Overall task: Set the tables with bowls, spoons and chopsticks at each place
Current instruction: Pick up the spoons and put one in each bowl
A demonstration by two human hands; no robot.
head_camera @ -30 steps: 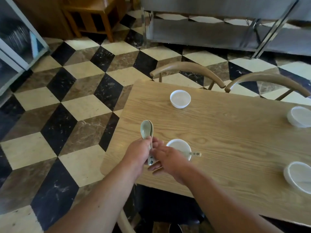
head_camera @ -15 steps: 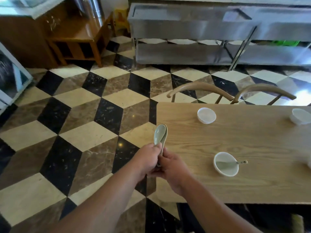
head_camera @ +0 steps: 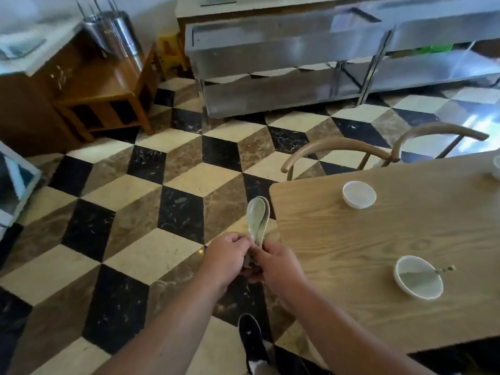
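Spoons, two nested, stand scoop-up just off the tabletop corner, over the floor. Left grip and right grip both clasp the handles, which are hidden. One bowl is cut off at the right frame edge

Steel shelving beyond two curved chairs — checkered floor, wooden stand

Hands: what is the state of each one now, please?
Left hand: closed, holding the stacked soup spoons.
Right hand: closed, gripping the same spoons' handles.
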